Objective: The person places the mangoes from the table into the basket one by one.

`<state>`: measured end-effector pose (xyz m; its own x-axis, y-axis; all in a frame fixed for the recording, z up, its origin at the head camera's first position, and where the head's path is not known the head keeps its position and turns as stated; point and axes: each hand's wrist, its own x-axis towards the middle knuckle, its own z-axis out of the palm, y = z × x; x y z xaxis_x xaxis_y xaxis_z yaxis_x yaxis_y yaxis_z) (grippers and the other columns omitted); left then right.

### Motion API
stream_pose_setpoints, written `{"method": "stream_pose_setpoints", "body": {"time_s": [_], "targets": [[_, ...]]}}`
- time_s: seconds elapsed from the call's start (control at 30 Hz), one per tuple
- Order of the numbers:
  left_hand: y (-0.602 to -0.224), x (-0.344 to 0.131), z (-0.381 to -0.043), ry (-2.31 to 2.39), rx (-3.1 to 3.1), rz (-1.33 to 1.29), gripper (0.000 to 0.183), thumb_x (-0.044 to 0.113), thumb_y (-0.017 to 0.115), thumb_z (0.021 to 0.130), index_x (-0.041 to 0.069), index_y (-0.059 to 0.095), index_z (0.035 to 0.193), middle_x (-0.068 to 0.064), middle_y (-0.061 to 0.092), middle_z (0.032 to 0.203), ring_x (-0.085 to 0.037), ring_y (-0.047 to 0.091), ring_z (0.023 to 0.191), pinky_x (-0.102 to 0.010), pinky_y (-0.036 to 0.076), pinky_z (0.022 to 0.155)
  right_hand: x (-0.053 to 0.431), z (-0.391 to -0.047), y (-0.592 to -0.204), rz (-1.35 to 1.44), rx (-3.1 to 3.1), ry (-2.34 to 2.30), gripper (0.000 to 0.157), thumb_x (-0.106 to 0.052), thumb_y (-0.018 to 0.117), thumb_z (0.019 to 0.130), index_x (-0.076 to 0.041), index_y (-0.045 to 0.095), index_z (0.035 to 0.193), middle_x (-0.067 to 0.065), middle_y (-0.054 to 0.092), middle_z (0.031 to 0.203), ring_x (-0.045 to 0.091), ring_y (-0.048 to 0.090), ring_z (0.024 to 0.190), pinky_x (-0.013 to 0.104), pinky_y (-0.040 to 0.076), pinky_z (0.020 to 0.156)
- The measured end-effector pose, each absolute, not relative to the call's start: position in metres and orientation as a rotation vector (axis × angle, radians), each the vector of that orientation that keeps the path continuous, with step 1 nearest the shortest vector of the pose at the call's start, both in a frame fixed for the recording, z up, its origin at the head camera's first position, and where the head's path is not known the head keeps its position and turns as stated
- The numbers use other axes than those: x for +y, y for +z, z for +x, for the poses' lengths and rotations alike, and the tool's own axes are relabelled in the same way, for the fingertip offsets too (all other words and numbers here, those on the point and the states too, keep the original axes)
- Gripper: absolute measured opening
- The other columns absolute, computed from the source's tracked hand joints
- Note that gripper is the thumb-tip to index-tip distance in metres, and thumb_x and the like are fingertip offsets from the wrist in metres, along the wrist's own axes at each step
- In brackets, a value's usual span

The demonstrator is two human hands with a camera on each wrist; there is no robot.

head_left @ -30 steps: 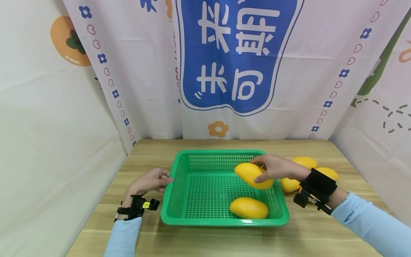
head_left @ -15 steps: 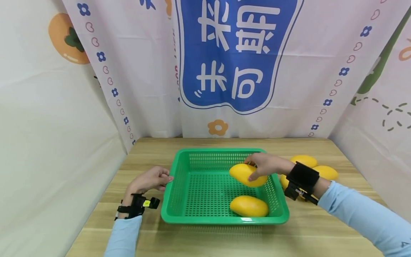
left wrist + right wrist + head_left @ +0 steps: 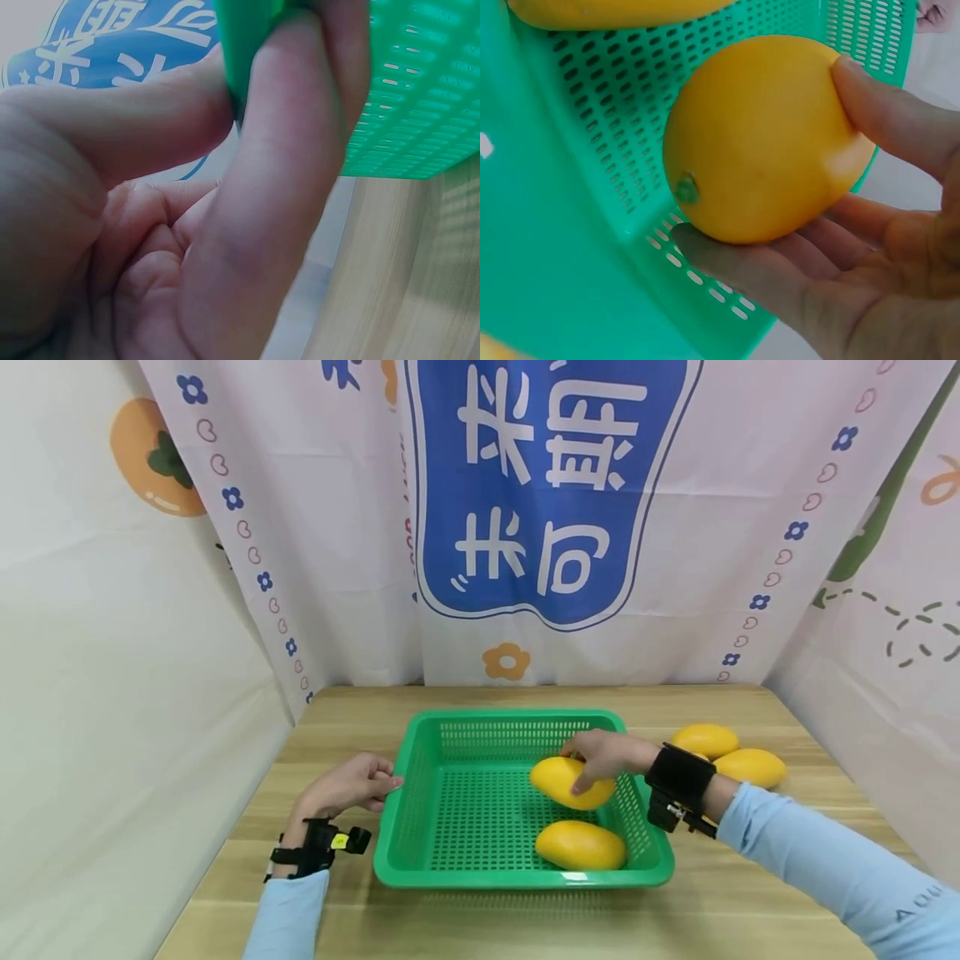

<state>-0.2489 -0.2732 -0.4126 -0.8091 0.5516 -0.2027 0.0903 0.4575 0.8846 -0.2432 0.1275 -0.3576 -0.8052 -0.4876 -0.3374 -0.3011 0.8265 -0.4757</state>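
Observation:
My right hand (image 3: 600,755) grips a yellow mango (image 3: 562,781) over the right half of a green plastic basket (image 3: 525,880). In the right wrist view the held mango (image 3: 765,142) shows its green stem end, with the thumb on one side and the fingers under the other. A second mango (image 3: 581,845) lies in the basket's front right corner. At the basket's left rim my left hand (image 3: 352,783) pinches the edge; in the left wrist view the rim (image 3: 244,52) sits between thumb and bent forefinger (image 3: 277,172).
Several more mangoes (image 3: 750,767) lie on the wooden table (image 3: 720,893) to the right of the basket, partly hidden behind my right wrist. A printed cloth (image 3: 360,635) hangs behind the table, and pale cloth walls stand at both sides.
My right hand has moved left and lower over the basket with the mango, from near the right rim further inside. The left hand keeps its hold on the rim.

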Motion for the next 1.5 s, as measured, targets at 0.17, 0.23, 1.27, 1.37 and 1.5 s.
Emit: {"method": "stream_pose_setpoints", "body": {"time_s": [0.17, 0.23, 1.27, 1.37, 1.5], "targets": [[-0.415, -0.276, -0.248, 1.34, 2.229, 0.546, 0.022, 0.014, 0.053, 0.099, 0.0, 0.051, 0.082, 0.003, 0.035, 0.061, -0.011, 0.039, 0.052, -0.023, 0.044, 0.053, 0.121, -0.242, -0.364, -0.567, 2.542, -0.556, 0.059, -0.014, 0.078, 0.078, 0.002, 0.054, 0.13, 0.016, 0.058, 0.125, 0.026, 0.055, 0.105, 0.043, 0.05, 0.088], [-0.415, -0.276, -0.249, 1.341, 2.226, 0.549, 0.022, 0.015, 0.053, 0.099, -0.001, 0.051, 0.083, 0.003, 0.035, 0.062, -0.011, 0.039, 0.052, -0.024, 0.044, 0.053, 0.12, -0.242, -0.365, -0.561, 2.549, -0.527, 0.06, -0.014, 0.078, 0.078, 0.002, 0.053, 0.13, 0.017, 0.057, 0.126, 0.026, 0.055, 0.106, 0.043, 0.05, 0.088], [-0.412, -0.277, -0.251, 1.34, 2.222, 0.545, 0.022, 0.013, 0.053, 0.099, -0.007, 0.061, 0.102, -0.001, 0.051, 0.067, -0.013, 0.05, 0.058, -0.033, 0.055, 0.061, 0.1, -0.245, -0.37, -0.508, 2.459, -0.313, 0.059, -0.015, 0.075, 0.083, -0.001, 0.05, 0.135, 0.019, 0.051, 0.135, 0.031, 0.054, 0.111, 0.044, 0.052, 0.087], [-0.412, -0.276, -0.252, 1.349, 2.208, 0.546, 0.023, 0.013, 0.052, 0.099, -0.008, 0.06, 0.102, -0.001, 0.051, 0.068, -0.013, 0.049, 0.057, -0.031, 0.054, 0.061, 0.099, -0.246, -0.373, -0.522, 2.476, -0.24, 0.059, -0.015, 0.075, 0.083, -0.003, 0.051, 0.135, 0.018, 0.049, 0.139, 0.035, 0.049, 0.121, 0.048, 0.047, 0.096], [-0.413, -0.276, -0.252, 1.346, 2.211, 0.547, 0.023, 0.013, 0.052, 0.099, -0.008, 0.061, 0.104, -0.003, 0.056, 0.071, -0.014, 0.051, 0.058, -0.03, 0.055, 0.062, 0.096, -0.245, -0.377, -0.533, 2.485, -0.142, 0.057, -0.014, 0.075, 0.082, -0.004, 0.052, 0.134, 0.017, 0.051, 0.138, 0.034, 0.048, 0.122, 0.049, 0.045, 0.098]]}}
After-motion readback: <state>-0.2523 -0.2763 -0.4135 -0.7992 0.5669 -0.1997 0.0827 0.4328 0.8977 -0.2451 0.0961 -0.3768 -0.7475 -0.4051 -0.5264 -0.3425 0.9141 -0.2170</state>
